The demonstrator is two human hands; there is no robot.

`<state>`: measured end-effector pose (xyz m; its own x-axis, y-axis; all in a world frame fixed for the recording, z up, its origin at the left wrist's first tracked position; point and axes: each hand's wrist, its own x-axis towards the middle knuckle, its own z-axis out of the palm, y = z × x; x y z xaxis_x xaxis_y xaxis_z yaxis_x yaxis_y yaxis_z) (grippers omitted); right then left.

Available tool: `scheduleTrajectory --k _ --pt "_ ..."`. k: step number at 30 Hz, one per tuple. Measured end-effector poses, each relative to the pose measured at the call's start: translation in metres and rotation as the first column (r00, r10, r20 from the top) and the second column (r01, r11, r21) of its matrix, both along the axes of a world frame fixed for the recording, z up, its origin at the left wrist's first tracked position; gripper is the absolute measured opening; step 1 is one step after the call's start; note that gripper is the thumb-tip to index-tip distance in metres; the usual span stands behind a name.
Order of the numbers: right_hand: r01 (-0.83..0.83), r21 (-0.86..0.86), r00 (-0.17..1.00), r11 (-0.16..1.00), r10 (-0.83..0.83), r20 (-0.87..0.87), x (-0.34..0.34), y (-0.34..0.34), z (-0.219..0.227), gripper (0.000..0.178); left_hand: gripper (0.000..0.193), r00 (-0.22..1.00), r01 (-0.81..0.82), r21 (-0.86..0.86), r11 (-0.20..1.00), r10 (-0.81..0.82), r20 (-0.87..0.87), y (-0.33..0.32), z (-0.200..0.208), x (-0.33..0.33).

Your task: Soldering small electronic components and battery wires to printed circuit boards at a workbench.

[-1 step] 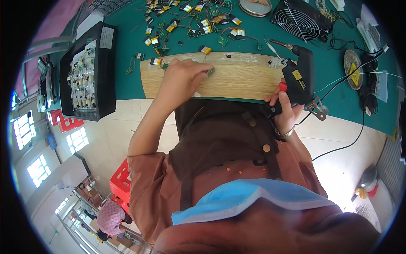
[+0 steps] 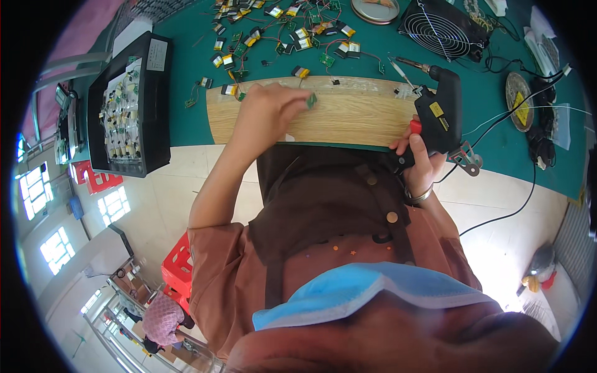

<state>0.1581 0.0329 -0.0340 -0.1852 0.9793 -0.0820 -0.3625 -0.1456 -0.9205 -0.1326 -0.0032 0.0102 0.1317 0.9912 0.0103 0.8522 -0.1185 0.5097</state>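
My left hand (image 2: 266,113) is over the wooden board (image 2: 357,118), thumb and fingers pinched on a small green circuit board (image 2: 311,100). Just beyond it, at the board's far edge, lies a small battery (image 2: 301,73) with a yellow end. Another battery (image 2: 229,90) rests by the board's left end, close to my knuckles. On the right, my right hand (image 2: 421,163) is wrapped around the handle of a black soldering gun (image 2: 444,105) with a red trigger. Its tip points to the far left, above the green table. A thin pale rod (image 2: 403,73) runs beside the tip.
Several batteries wired to circuit boards (image 2: 301,42) are scattered across the far table. At left stands a black bin (image 2: 158,105) of packed parts. A black fan (image 2: 435,31), a round tin lid (image 2: 375,11), a dish with a yellow sponge (image 2: 517,102) and cables lie far right.
My left hand has shifted slightly, and the circuit board in its fingers is tilted up so more of its green face shows. My right hand and the soldering gun are unmoved.
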Motion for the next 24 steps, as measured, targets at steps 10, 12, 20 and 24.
scheduleTrajectory --k 10,12,20,24 --pt "0.003 0.014 1.000 1.000 -0.003 -0.010 0.004 -0.002 -0.004 0.034 0.015 0.789 -0.399 0.243 0.884 0.197 0.582 0.024 -0.001 0.022" --pt "0.020 0.007 0.999 1.000 -0.020 -0.028 0.005 -0.002 -0.006 0.034 0.013 0.529 -0.381 -0.119 0.917 0.322 0.786 0.020 0.007 0.042" --pt "0.099 -0.032 0.985 0.995 -0.103 -0.137 0.008 -0.006 -0.003 0.032 0.014 0.488 -0.194 -0.298 0.934 0.356 0.797 0.015 -0.023 0.078" --pt "0.103 0.001 0.989 0.995 -0.102 -0.109 0.014 -0.002 -0.006 0.030 0.014 0.579 -0.218 -0.267 0.939 0.345 0.739 0.024 -0.027 0.086"
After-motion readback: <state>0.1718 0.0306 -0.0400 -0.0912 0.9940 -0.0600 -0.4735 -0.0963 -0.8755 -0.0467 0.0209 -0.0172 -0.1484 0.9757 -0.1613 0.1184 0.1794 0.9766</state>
